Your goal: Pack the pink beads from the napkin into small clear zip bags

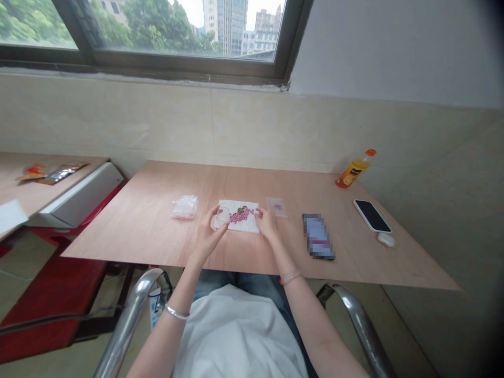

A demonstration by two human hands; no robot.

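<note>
Pink beads (238, 216) and a few dark green ones (241, 209) lie in a small heap on a white tissue (246, 227) in front of me. At the tissue's left edge, my left hand (209, 231) curves its thumb and finger around a thin pale loop (223, 215), whose material is too small to make out. My right hand (266, 222) is at the right edge of the tissue, fingertips pinched together close to the beads. Whatever those fingertips hold is too small to tell.
A clear plastic packet (185, 207) lies left of the tissue, and a small flat bag (276, 207) lies to its right. Farther right are a phone with a blurred screen (318, 236), a white-edged phone (372, 216), a small white case (386, 240) and an orange drink bottle (354, 170).
</note>
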